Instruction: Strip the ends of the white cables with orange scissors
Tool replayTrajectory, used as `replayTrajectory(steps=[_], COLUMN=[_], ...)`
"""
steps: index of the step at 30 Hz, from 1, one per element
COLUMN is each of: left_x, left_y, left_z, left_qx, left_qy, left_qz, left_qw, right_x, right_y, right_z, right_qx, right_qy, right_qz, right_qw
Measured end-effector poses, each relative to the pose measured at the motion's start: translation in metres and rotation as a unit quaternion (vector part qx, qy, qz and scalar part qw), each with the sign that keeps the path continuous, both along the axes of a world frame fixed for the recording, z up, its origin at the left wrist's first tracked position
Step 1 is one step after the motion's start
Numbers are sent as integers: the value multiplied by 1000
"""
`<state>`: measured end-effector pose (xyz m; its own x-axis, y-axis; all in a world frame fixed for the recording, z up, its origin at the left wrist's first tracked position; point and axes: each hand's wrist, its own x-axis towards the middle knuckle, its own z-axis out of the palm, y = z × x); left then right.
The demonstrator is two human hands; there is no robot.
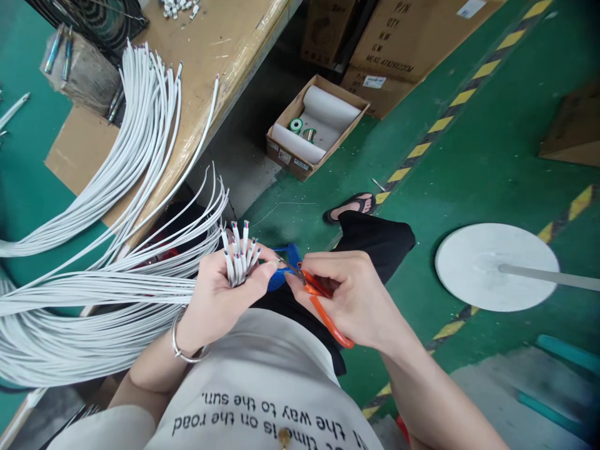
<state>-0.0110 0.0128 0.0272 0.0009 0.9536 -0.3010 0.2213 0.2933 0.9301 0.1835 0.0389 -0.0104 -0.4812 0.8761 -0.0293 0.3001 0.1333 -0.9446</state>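
Note:
My left hand (234,278) is closed round a bunch of white cables (240,253), whose cut ends with coloured cores stick up past the thumb. Between the left thumb and forefinger something thin is pinched, too small to make out. My right hand (349,294) grips orange-handled scissors (330,322), their dark blades pointing left close to the left fingertips. The long tails of the cables (94,294) run from the left hand out to the left. A larger bundle of white cables (140,125) lies across the table edge, ends toward the back.
The table (225,44) has a taped edge and carries a wrapped block (87,72) and small white connectors (180,7). An open carton (290,164) with solder spools stands on the green floor, near stacked boxes (389,44). A round white base (473,269) is at the right.

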Motion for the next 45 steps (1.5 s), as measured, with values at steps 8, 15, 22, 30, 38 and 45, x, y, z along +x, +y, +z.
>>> replayTrajectory(steps=[8,15,22,30,38,45], left_x=[1,2,0,0,-2,-3], left_y=[1,2,-1,0,0,0], left_z=[0,3,0,2,3,1], left_qx=[-13,-29,-105,-115,-119,-106], left_qy=[-10,-22,-111,-146,-147,-168], left_qz=[5,17,54,64,58,47], left_qw=[1000,999,987,980,980,979], right_x=[-1,-5,2,1,0,-1], right_y=[-2,-2,0,-4,-4,-4], right_z=[-4,-6,-9,-16,-15,-15], right_qx=[0,11,-25,49,72,88], right_qy=[1,23,24,-13,-13,-3], right_qz=[-11,-77,-95,-61,-53,-44], right_qw=[1000,997,995,997,996,995])
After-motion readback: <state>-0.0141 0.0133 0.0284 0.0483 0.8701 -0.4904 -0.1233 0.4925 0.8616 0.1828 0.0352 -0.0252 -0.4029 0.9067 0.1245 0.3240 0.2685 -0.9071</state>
